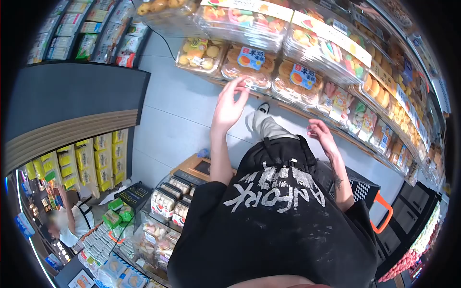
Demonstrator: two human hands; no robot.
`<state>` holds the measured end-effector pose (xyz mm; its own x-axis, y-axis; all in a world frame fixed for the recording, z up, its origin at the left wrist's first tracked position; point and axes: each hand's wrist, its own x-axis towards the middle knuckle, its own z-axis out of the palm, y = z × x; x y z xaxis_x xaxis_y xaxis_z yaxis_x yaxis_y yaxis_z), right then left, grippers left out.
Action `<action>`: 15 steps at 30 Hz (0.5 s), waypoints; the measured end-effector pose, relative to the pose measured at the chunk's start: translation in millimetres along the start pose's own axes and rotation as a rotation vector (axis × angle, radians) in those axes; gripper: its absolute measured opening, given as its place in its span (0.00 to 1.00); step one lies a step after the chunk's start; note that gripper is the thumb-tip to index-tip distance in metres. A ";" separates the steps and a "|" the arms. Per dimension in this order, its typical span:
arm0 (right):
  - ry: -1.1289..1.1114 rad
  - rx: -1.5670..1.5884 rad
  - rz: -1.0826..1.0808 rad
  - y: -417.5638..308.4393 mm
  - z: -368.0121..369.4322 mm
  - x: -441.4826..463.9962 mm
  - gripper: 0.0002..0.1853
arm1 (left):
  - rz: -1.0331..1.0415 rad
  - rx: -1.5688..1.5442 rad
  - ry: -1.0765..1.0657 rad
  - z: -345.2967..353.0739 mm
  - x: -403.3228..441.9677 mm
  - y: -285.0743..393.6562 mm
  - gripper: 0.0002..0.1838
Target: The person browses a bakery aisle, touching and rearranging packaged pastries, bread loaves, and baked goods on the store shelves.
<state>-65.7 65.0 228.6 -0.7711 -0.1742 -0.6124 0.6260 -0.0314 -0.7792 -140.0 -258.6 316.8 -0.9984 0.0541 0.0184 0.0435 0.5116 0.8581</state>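
My left hand (228, 108) reaches up to the lower shelf, its fingers apart and holding nothing. Its fingertips overlap the near edge of a clear box of round cakes (248, 67) with a blue label; whether they touch it I cannot tell. My right hand (322, 136) hangs in front of the shelf edge with loosely bent, parted fingers and nothing in them. Nearest to it are another clear box of cakes (297, 82) and some packs with pink labels (337, 98). A box of small round pastries (201, 55) stands left of the first cake box.
Stacked boxes of colourful sweets (247, 21) fill the shelf above. Behind me on the right is a black basket with an orange handle (384, 213). Boxed goods (168, 199) stand on a display at lower left. Another person (77, 223) is at far left.
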 end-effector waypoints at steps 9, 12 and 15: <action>0.080 -0.334 -0.596 -142.2 123.6 70.0 0.32 | -0.095 -0.366 0.054 -85.6 61.1 -27.5 0.22; 0.151 -0.297 -0.642 -143.0 140.6 82.8 0.37 | -0.183 -0.519 0.027 -96.6 89.4 -29.3 0.29; 0.220 -0.318 -0.738 -141.6 153.4 90.5 0.37 | -0.162 -0.497 0.005 -95.6 119.8 -34.3 0.33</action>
<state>-206.3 -97.3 303.9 -0.9962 -0.0205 0.0842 -0.0867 0.2227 -0.9710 -264.7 -351.7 338.6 -0.9911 0.0030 -0.1332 -0.1330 0.0442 0.9901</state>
